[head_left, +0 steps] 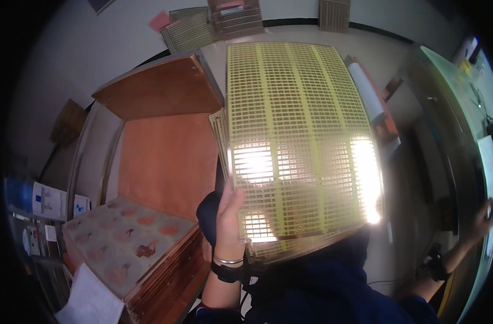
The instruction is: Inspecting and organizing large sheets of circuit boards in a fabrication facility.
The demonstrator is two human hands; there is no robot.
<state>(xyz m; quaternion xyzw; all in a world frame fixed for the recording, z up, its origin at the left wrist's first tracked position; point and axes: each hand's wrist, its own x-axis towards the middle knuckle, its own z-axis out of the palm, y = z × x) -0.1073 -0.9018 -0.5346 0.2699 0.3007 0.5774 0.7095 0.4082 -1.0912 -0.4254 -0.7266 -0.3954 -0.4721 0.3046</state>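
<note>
My left hand (233,210) is closed on the lower left edge of a stack of yellow-green circuit board panels (306,102). The front panel carries a dense grid of small rectangles, and bright light glares off its lower half. More panels of the stack show behind its left and lower edges, upright before my body. Far to the right, my right hand (485,218) reaches over the glass-topped table, fingers stretched out and apart beside a white sheet of paper (489,167). Whether its fingertips touch the paper, I cannot tell.
On the left stands an open brown box (165,156) with a raised flap. A stack of brown sheets (165,281) under a patchy grey top sheet (122,232) sits before it, with white paper (92,297) draped over the corner. More gridded panels (188,33) lean by the far wall.
</note>
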